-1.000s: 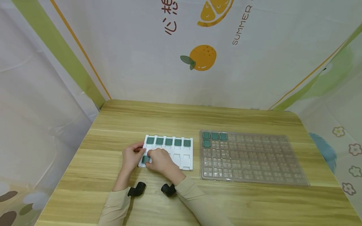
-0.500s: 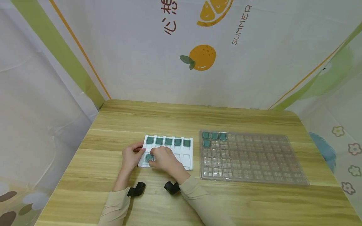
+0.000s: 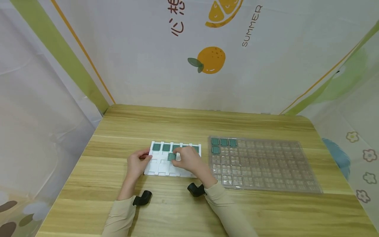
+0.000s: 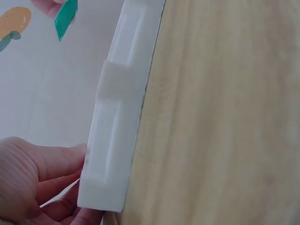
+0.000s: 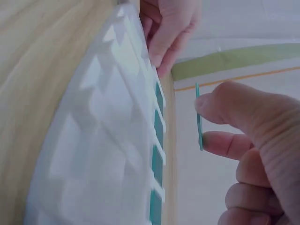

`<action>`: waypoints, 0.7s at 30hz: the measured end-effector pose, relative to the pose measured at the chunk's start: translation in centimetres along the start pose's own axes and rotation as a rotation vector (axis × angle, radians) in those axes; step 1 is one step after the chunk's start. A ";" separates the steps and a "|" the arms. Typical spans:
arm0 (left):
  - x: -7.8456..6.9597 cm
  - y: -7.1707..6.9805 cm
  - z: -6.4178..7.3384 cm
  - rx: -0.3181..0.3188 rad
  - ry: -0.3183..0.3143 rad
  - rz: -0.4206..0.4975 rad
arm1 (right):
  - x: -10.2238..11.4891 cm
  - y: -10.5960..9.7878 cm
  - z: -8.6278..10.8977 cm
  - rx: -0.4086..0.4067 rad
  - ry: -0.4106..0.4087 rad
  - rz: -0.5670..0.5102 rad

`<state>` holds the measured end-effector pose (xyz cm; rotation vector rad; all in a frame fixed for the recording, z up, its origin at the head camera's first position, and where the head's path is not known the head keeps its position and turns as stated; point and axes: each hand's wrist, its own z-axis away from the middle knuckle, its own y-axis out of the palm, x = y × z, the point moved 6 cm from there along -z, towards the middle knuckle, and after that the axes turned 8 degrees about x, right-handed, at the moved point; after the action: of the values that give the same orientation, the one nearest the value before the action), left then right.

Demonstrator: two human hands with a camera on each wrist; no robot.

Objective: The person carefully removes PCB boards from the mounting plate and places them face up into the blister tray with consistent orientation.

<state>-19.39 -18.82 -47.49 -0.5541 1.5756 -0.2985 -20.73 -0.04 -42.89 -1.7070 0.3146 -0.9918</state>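
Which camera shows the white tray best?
The head view: it shows most of the white tray from above, though the right hand hides part. The left wrist view shows only a strip along one edge; the right wrist view is slanted and cut off.

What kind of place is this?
Probably a small indoor workspace, though I can't be sure: there's a wood-grained table, fruit-printed cloth behind it, and a white tray and a clear tray with small green squares in them.
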 end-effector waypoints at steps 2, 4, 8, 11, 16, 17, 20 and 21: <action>0.0 0.0 0.1 0.003 0.003 0.003 | -0.6 -0.4 0.4 -0.004 0.013 -0.001; -0.1 0.0 0.1 0.003 0.010 0.011 | -1.0 -0.8 0.8 -0.019 0.013 0.020; -0.1 0.0 0.1 -0.003 0.017 0.017 | -1.9 -1.5 1.6 -0.029 0.030 0.044; -0.1 0.0 0.1 -0.009 0.018 0.013 | -2.6 -1.9 2.2 -0.012 0.051 0.007; 0.0 -0.1 0.0 -0.008 0.004 0.012 | -3.5 -2.4 2.9 0.006 0.055 -0.054; 0.0 -0.1 0.0 -0.007 0.003 0.012 | -3.6 -2.5 3.1 0.008 0.059 -0.060; 0.0 -0.1 0.0 -0.005 0.004 0.006 | -4.2 -2.9 3.5 0.005 0.073 -0.053; 0.0 -0.1 0.0 -0.007 0.007 0.005 | -4.3 -3.0 3.7 -0.001 0.075 -0.050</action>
<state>-19.34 -18.90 -47.41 -0.5552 1.5852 -0.2918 -21.41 6.31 -42.44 -1.6884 0.3219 -1.0945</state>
